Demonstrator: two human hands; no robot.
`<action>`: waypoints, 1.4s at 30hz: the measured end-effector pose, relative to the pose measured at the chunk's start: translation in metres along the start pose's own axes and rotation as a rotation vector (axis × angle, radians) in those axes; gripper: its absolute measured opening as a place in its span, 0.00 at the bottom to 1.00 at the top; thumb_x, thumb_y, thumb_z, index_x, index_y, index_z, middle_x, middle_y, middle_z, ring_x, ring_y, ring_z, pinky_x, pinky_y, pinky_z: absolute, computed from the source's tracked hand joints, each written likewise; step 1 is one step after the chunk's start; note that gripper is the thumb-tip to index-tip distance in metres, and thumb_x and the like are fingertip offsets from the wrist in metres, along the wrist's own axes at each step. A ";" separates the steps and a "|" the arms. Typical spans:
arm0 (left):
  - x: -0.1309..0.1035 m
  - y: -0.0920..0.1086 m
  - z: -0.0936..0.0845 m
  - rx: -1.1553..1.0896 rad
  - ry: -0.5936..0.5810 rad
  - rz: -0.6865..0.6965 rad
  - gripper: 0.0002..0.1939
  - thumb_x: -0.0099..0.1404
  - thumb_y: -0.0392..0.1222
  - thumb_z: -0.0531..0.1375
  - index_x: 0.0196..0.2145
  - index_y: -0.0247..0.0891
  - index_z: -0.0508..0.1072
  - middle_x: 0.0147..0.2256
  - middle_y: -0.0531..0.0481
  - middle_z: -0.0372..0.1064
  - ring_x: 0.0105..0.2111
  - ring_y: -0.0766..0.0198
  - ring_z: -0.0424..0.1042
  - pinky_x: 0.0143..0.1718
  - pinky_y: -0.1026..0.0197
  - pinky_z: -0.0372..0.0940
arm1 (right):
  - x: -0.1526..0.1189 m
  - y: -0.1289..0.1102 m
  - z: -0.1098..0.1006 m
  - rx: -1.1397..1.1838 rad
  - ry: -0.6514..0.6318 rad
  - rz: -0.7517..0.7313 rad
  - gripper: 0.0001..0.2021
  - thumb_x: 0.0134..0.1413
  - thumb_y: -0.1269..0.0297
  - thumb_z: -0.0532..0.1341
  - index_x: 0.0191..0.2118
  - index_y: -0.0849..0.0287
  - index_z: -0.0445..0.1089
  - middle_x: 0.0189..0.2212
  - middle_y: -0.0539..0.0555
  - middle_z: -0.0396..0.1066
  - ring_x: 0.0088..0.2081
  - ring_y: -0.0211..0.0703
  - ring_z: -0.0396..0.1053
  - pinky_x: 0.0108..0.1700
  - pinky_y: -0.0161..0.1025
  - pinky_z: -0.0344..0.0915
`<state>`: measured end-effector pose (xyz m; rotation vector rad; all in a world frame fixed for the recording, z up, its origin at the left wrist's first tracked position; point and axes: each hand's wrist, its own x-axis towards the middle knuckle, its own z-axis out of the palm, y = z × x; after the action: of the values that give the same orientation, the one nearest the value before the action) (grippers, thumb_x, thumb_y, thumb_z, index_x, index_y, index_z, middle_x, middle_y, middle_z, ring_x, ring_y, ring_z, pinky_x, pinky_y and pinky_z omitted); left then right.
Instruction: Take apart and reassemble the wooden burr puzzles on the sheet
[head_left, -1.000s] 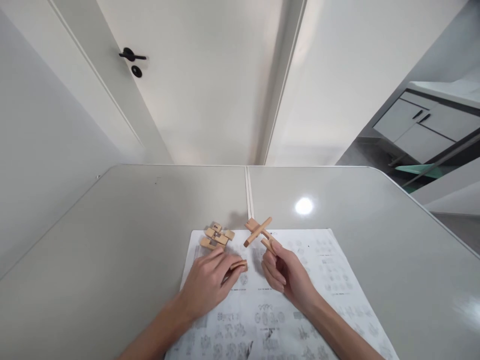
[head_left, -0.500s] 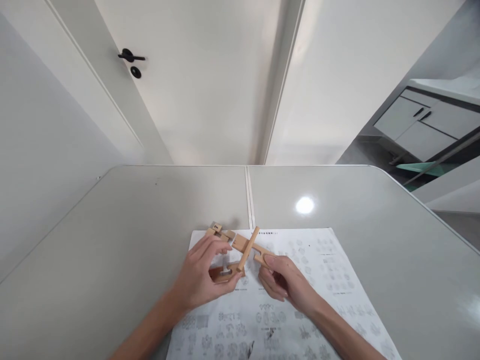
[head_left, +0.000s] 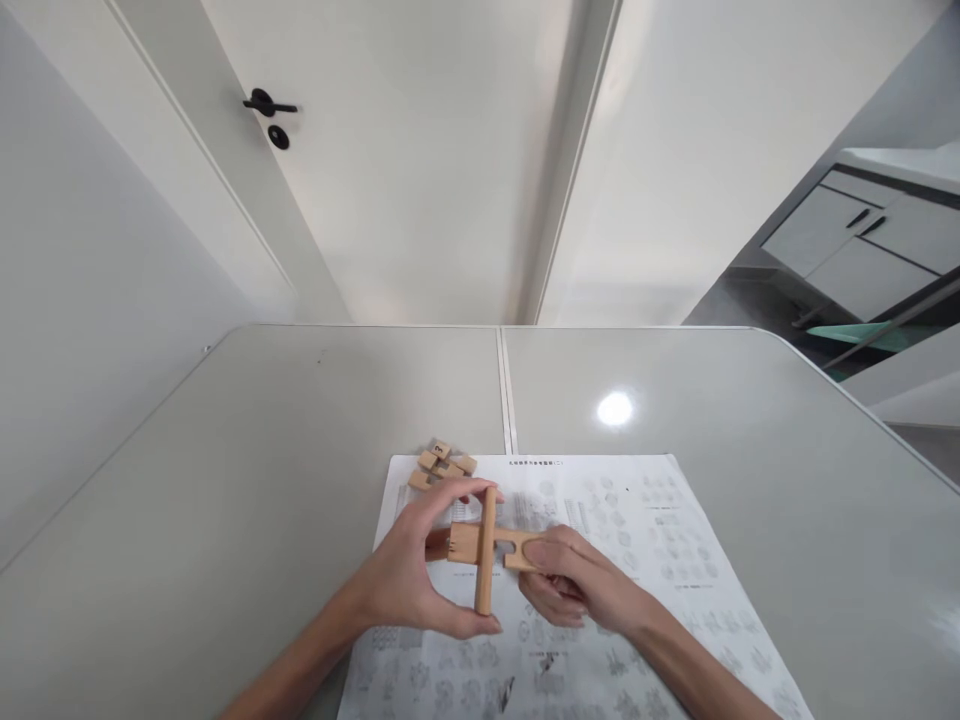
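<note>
My left hand (head_left: pixel 420 570) is curved round a thin wooden stick (head_left: pixel 486 555), pinching it near both ends between thumb and fingers. The stick stands nearly upright in view and crosses a flat notched wooden puzzle piece (head_left: pixel 466 543). My right hand (head_left: pixel 574 575) grips the right end of that notched piece between thumb and curled fingers. Part of another wooden piece (head_left: pixel 437 545) shows inside the curve of my left hand, mostly hidden. Both hands are over the printed sheet (head_left: pixel 637 560). Whether the stick sits in a notch, I cannot tell.
Several small wooden blocks (head_left: pixel 442 466), one marked 3, lie together at the sheet's upper left edge. The sheet shows rows of small diagrams. It lies on a grey table (head_left: pixel 262 480) with a seam down the middle. A white door (head_left: pixel 420 170) stands beyond.
The stick has turned from slanted to nearly upright, and my left hand now spans its ends. The notched piece has levelled out and moved lower, with my right hand still on it.
</note>
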<state>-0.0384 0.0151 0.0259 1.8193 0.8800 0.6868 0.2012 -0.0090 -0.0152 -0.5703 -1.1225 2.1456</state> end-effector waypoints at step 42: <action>0.007 0.011 0.007 0.572 -0.354 0.236 0.33 0.48 0.34 0.64 0.54 0.46 0.71 0.64 0.52 0.68 0.71 0.39 0.46 0.72 0.36 0.43 | 0.003 -0.009 -0.015 0.067 0.349 -0.146 0.25 0.70 0.49 0.58 0.24 0.59 0.71 0.13 0.44 0.54 0.16 0.33 0.48 0.22 0.36 0.46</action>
<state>-0.0261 0.0143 0.0334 2.4897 0.6651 0.2404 0.2117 0.0048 -0.0162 -0.7720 -0.8693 1.8616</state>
